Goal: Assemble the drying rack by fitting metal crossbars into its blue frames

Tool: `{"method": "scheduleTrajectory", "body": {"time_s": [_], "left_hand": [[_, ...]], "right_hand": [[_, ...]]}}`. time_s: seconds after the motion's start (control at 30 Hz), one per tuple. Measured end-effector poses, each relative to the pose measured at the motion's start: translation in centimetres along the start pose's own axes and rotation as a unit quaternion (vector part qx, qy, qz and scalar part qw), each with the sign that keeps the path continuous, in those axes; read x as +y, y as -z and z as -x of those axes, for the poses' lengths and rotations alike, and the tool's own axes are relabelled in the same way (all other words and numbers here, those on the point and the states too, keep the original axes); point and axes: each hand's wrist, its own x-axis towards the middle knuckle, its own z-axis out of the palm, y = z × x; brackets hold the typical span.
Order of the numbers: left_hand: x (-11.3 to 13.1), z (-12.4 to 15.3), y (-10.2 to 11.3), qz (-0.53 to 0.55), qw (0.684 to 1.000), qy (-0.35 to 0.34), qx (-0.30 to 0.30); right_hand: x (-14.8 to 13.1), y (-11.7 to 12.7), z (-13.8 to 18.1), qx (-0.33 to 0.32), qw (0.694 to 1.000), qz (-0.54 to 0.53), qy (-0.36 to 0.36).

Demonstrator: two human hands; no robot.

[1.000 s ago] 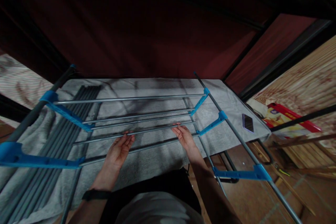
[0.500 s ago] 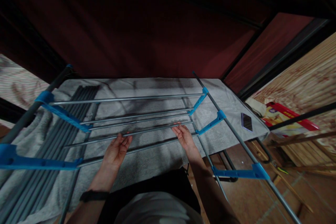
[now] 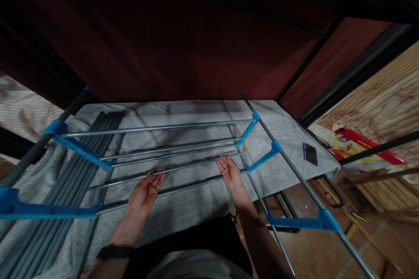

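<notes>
Both hands hold a thin grey metal tube (image 3: 190, 165) that lies slantwise across the frame, its right end farther away than its left. My left hand (image 3: 145, 191) is palm up, with thumb and fingertips closed on the tube left of its middle. Near the right end, my right hand (image 3: 231, 172) pinches it with the fingertips. The left end of the tube is free, above the left side of the rack. Around it stands a rack frame with blue plastic brackets (image 3: 262, 157) and grey crossbars (image 3: 157, 128). One crossbar (image 3: 183, 186) runs just below the held tube.
Several loose grey tubes (image 3: 72, 183) lie side by side on the left of the cloth-covered table (image 3: 196, 111). A phone (image 3: 310, 154) rests near the right edge. Beyond it are a red and yellow package (image 3: 356, 146) and a wooden item (image 3: 379, 194). A dark red panel (image 3: 183, 61) rises behind.
The held tube has shifted slightly to the right, its left end now farther in from the left brackets. Both hands keep their grip. The view has tilted a little.
</notes>
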Motion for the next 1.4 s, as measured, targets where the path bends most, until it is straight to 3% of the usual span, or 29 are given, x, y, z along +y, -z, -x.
{"method": "scheduleTrajectory", "body": {"time_s": [0.33, 0.57, 1.07, 1.4], "left_hand": [[-0.5, -0.3, 0.1, 0.021, 1.0, -0.016, 0.012], [-0.7, -0.3, 0.6, 0.029, 0.999, -0.026, -0.018], [-2.6, 1.3, -0.8, 0.01, 0.994, 0.004, -0.109], [-4.0, 1.5, -1.2, 0.002, 0.992, 0.025, -0.126]], "right_hand": [[0.4, 0.8, -0.7, 0.013, 1.0, -0.006, 0.007], [0.1, 0.8, -0.1, -0.027, 0.999, 0.018, 0.024], [-0.4, 0.8, -0.7, 0.072, 0.996, -0.035, -0.03], [-0.3, 0.7, 0.4, 0.008, 0.999, -0.001, -0.039]]}}
